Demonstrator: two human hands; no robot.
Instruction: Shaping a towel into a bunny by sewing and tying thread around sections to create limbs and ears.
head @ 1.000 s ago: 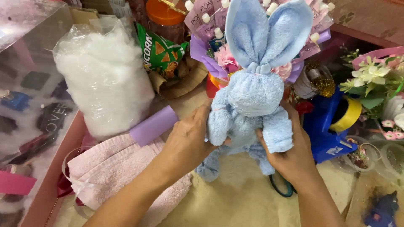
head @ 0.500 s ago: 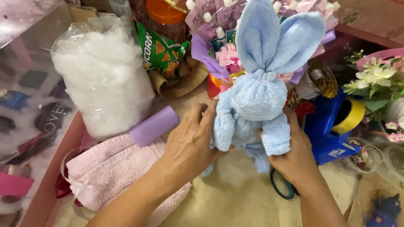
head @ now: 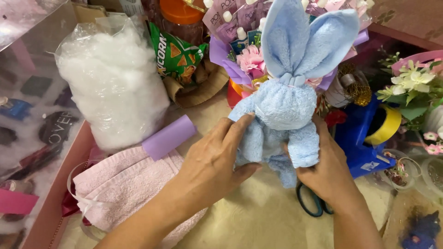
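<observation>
I hold the blue towel bunny (head: pixel 282 115) upright between both hands, left hand (head: pixel 216 161) cupping its side, right hand (head: pixel 325 170) gripping a leg from beneath, scissors (head: pixel 311 203) just under that wrist; best to squeeze evenly so the folds keep shape.

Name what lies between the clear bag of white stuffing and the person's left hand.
In the head view, a lilac paper roll lies between the clear bag of white stuffing and the left hand, resting on a folded pink towel.
</observation>
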